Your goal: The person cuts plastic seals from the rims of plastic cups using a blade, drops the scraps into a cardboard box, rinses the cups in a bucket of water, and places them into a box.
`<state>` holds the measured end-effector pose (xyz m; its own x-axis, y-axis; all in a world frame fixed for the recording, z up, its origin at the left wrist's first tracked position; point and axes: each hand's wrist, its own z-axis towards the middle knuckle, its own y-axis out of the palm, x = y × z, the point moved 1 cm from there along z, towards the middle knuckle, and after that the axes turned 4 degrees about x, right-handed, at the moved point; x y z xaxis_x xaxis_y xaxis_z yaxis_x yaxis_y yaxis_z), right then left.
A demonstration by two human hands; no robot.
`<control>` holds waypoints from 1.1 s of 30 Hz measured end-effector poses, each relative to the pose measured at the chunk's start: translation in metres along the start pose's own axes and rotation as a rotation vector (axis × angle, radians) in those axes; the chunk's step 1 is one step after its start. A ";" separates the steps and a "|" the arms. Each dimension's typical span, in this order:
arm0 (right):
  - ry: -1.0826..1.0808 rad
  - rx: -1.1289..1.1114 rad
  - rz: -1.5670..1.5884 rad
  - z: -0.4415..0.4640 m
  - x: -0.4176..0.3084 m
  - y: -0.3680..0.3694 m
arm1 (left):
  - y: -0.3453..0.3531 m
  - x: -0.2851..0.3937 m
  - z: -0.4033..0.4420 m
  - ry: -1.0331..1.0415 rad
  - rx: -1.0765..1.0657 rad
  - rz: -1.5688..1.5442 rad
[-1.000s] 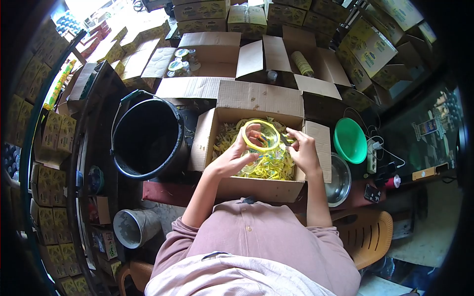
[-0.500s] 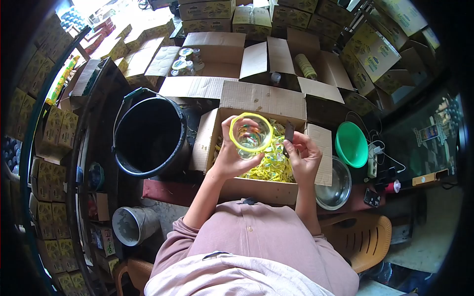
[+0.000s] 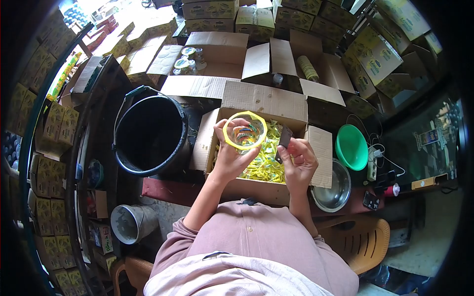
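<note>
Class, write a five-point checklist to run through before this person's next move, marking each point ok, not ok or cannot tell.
1. Left hand grips the clear cup: ok.
2. Right hand pinches the dark flat piece: ok.
3. Dark flat piece apart from the yellow rim: ok, a gap shows.
4. Carton with yellow strips open beneath the cup: ok.
5. Yellow rim smooth all round: cannot tell, too little detail.

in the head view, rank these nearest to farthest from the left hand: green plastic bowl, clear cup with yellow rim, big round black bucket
From the left hand:
1. Clear cup with yellow rim, held in that hand.
2. Big round black bucket, to its left, beside the open carton.
3. Green plastic bowl, off to the right, past the right hand.
</note>
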<state>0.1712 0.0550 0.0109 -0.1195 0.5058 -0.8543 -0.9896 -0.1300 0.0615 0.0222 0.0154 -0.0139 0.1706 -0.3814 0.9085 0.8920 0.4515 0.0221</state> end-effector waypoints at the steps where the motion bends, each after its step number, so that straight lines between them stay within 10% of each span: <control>1: -0.088 -0.010 -0.078 -0.002 -0.002 -0.001 | 0.000 0.004 -0.001 0.016 -0.005 -0.009; 17: -0.394 0.105 -0.324 -0.011 -0.013 0.022 | 0.011 0.021 -0.008 -0.041 -0.048 -0.316; 33: -0.446 0.090 -0.386 -0.010 -0.012 0.018 | 0.016 0.030 -0.015 0.069 0.029 0.029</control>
<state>0.1554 0.0382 0.0166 0.2476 0.8138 -0.5258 -0.9687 0.1978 -0.1500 0.0474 -0.0005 0.0074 0.2260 -0.4223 0.8778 0.8739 0.4861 0.0089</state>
